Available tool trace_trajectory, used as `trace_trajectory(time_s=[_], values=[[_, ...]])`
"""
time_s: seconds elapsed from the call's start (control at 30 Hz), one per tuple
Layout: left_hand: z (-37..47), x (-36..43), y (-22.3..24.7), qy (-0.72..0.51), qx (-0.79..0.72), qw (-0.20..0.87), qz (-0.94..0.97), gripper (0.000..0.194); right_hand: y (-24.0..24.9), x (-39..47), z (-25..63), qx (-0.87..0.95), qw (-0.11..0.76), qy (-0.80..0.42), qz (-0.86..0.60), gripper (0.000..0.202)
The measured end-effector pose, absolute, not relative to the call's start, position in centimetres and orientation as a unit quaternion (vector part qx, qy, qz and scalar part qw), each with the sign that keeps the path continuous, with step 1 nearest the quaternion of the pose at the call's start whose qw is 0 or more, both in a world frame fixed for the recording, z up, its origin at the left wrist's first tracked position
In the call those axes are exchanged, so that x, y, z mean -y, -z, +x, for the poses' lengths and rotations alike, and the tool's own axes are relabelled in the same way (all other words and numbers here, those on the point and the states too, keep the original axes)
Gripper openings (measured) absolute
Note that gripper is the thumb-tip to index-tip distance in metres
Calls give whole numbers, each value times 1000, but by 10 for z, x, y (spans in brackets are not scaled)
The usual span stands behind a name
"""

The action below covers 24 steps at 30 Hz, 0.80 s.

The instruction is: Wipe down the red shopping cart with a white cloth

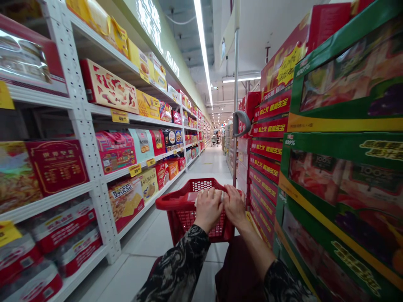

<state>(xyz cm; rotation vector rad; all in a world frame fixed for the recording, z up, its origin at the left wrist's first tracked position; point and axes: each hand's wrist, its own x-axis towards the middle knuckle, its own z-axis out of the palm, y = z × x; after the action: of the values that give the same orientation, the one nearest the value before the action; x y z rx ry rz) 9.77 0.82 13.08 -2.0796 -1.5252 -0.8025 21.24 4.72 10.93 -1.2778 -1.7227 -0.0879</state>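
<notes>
A red plastic shopping cart [176,222] with a lattice basket stands low in front of me, at the lower middle of the head view. My left hand [209,209] is closed over its near handle, knuckles up. Right beside it, my right hand [234,206] grips the same rim toward the right side. The hands nearly touch each other. Something whitish shows around the fingers, too small to make out. The handle itself is mostly hidden under my hands, and little of the basket's inside is visible.
White shelving [94,180] with boxed snacks and gift packs lines the left. Green juice cartons [333,130] and stacked red cases [267,128] stand close on the right, beside a metal pole [236,84] with a grey loop. The tiled aisle [208,161] runs ahead; distant figures are small.
</notes>
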Motion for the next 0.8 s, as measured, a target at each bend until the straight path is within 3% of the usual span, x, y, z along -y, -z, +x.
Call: trace_trajectory(time_s=[0.27,0.53,0.8], values=[[39,-9,-121,330,638,247,-651,41,-110,-37,212,735,401,34,-546,40],[80,-7,-110,318,553,262,-724,47,-120,-29,204,752,403,51,-520,39],[20,-10,-113,354,635,243,-643,43,-115,-28,203,749,405,19,-524,36]])
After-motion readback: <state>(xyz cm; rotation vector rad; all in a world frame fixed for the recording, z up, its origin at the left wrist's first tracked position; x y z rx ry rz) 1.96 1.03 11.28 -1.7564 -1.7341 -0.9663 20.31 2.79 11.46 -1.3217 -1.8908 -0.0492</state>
